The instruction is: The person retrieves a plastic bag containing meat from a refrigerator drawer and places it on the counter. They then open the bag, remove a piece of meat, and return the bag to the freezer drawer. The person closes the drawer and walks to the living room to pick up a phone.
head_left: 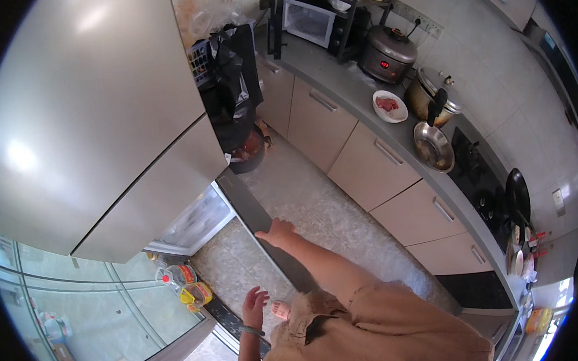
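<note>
My right hand (278,234) grips the edge of the open lower refrigerator door (243,203), thumb lying across its dark edge and fingers curled over the far side. Behind that door, the lit white freezer compartment (197,221) is partly visible. The silver refrigerator (99,88) fills the upper left. Lower down, my left hand (255,301) hangs in the air with fingers apart and slightly bent, holding nothing. A bracelet (252,330) circles that wrist.
Oil bottles (195,294) stand on the floor beside a glass partition (78,302). A bin (248,158) sits beyond the door. Along the counter (306,55) are a rice cooker (388,54), a bowl of raw meat (389,107), a pressure cooker (427,95), a steel pan (433,147) and a gas hob (478,189).
</note>
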### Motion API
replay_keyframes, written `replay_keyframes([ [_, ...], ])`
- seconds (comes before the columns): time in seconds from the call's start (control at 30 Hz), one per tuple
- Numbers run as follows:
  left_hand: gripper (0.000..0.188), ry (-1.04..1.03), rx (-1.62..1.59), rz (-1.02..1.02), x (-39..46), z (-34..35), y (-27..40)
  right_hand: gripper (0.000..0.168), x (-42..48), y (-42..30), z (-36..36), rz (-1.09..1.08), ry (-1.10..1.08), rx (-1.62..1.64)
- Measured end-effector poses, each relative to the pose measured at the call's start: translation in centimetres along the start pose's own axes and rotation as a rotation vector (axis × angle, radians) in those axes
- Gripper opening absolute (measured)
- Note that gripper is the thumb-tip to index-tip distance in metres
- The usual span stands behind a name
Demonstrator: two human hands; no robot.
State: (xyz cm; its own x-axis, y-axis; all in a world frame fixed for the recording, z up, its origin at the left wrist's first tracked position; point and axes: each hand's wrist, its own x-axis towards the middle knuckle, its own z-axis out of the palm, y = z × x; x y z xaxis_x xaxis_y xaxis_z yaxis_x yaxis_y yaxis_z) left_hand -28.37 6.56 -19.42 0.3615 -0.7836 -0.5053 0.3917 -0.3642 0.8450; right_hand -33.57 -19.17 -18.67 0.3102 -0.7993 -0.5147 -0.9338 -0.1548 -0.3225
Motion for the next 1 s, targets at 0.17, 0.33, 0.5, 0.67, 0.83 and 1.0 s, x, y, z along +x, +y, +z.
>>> replay_keyframes([
  [0.17, 0.033, -0.104, -0.046, -0.077, -1.5, 0.8, -0.2, 0.07, -1.5, 1.8, 7.3, -0.313, -0.157, 0.468],
  [0.33, 0.037, 0.077, -0.143, -0.152, 3.4, -3.4, -5.0, 0.062, -5.0, 12.6, 14.9, -0.353, -0.306, 0.576],
  [0.5, 0.037, 0.268, -0.435, -0.245, 10.9, -13.0, -5.2, 0.056, -10.5, 29.2, 17.7, -0.178, -0.191, 0.262],
  [0.67, 0.048, 0.36, -0.679, -0.146, 18.6, -24.7, -2.5, 0.041, -16.1, 40.1, 15.8, 0.446, -0.332, 0.204],
  [0.83, 0.055, 0.323, -1.038, 0.102, 25.3, -26.0, 2.5, 0.034, -23.4, 48.3, 16.5, 0.437, -0.226, 0.265],
  [1.0, 0.024, 0.424, -1.077, 0.163, 27.4, -28.6, 7.9, 0.033, -22.4, 40.1, 14.8, 0.592, -0.092, 0.664],
])
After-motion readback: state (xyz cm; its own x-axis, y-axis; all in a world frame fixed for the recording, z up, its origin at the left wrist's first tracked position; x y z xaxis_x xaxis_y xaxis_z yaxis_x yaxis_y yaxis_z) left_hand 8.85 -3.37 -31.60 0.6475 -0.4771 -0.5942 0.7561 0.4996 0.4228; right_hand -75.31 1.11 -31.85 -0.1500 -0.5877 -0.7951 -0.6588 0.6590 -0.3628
